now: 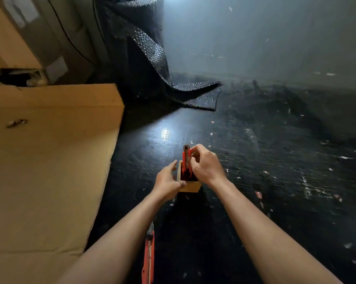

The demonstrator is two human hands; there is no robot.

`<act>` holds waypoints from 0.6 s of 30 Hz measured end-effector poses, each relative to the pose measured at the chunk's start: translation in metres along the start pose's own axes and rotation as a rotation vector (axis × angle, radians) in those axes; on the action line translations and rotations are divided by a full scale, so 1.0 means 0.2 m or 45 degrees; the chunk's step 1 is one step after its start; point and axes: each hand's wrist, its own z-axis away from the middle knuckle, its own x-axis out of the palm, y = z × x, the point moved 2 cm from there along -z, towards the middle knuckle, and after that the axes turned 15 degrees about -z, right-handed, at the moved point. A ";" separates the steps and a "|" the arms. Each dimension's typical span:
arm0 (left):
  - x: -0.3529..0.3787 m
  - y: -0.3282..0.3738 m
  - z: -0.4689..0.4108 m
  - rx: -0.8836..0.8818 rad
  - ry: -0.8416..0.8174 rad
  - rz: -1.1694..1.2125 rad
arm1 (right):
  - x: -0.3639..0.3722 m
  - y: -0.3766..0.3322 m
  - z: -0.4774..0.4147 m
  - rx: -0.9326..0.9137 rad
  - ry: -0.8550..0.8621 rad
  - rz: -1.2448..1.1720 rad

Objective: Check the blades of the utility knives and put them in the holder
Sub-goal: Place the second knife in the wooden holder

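A small cardboard holder stands on the dark floor at the centre. My right hand grips a red utility knife upright, with its lower end inside the holder's opening. My left hand rests against the holder's left side, thumb on its front rim, fingers spread. A second red utility knife lies flat on the floor near the bottom edge, between my forearms.
A large cardboard box fills the left side. A dark roll of bubble wrap stands behind, its loose end trailing on the floor. The black floor is littered with small paper scraps.
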 end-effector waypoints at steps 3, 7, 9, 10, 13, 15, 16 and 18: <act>0.02 -0.01 0.02 0.036 0.036 0.049 | 0.04 0.03 -0.01 0.018 -0.018 0.089; 0.03 -0.02 0.02 0.055 0.075 0.066 | 0.07 0.07 0.00 0.087 -0.020 0.116; 0.03 -0.02 0.02 0.051 0.093 0.073 | 0.08 0.09 0.00 0.114 -0.020 0.093; 0.03 -0.01 0.03 0.046 0.098 0.077 | 0.08 0.09 0.01 0.124 -0.020 0.074; 0.03 0.00 0.04 0.019 0.090 0.112 | 0.07 0.09 0.03 0.127 -0.007 0.035; 0.03 0.00 0.04 0.000 0.106 0.118 | 0.06 0.08 0.05 0.110 -0.004 0.035; 0.03 0.00 0.05 -0.010 0.115 0.121 | 0.05 0.07 0.07 0.100 0.001 0.036; 0.03 0.00 0.07 -0.024 0.132 0.112 | 0.02 0.04 0.10 0.078 0.019 0.046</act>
